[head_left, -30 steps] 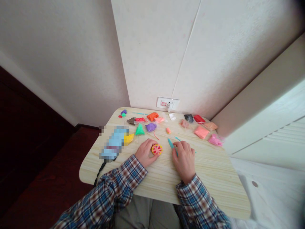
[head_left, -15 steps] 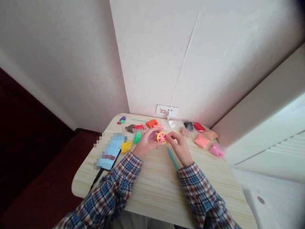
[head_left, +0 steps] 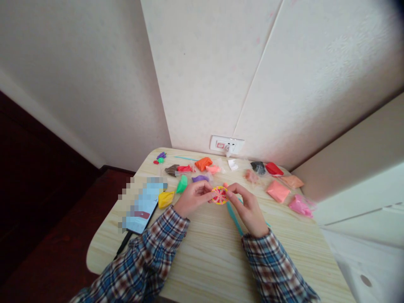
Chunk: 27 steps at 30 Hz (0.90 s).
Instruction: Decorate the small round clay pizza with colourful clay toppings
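Above the tabletop (head_left: 202, 252), left hand (head_left: 193, 198) and right hand (head_left: 250, 208) grip a yellow-rimmed disc (head_left: 220, 195), its patterned face seemingly near finished, edges possibly unrefined.

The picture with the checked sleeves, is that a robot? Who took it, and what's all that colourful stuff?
No robot here, just a person with bare hands. The camera sits on the person's head and looks forward and down, so you see nearly what they would see.

The left hand and the right hand hold a small round disc between them, with a yellow rim and pink and red inside.

On the pale table lie small packets in many colours, like yellow, green and orange. A blue-green tool lies near the right hand. The partly blurred thing with a bright screen looks like a phone.
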### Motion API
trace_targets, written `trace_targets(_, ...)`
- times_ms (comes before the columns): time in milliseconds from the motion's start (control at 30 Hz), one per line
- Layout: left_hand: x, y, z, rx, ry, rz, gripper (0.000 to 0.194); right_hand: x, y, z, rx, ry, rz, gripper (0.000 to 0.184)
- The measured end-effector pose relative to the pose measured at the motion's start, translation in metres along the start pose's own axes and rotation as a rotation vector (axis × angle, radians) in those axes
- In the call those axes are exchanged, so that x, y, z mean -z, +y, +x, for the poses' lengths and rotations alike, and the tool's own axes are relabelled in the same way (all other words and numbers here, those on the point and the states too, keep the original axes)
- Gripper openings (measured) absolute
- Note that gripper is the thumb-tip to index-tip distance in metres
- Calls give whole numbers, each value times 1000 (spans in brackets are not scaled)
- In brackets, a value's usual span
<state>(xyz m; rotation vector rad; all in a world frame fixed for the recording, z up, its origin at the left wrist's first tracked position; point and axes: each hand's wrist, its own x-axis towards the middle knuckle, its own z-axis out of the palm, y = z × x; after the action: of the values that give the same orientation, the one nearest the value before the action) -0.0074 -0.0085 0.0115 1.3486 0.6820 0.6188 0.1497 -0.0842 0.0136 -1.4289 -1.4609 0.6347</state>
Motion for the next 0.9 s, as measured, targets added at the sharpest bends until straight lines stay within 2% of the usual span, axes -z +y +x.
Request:
trace_targets(267, 1, -2, 0, -21, -17, 88, 27, -2, 6, -2, 51, 3, -111, 27)
trace_targets(500, 6, -6, 1, -66, -85, 208, 21, -7, 5, -4, 153, -85, -268, 29)
trace_targets(600, 5, -6, 0, -88, -70, 283, 19, -8, 4, -4, 200, -101, -325, 29)
trace_targets(700, 4, -7, 0, -95, -29, 272, 17, -8, 5, -5, 222, -105, -382, 29)
trace_targets(900, 7, -9, 2, -87, -40, 212, 19, -10, 8, -6, 217, -149, -474, 28)
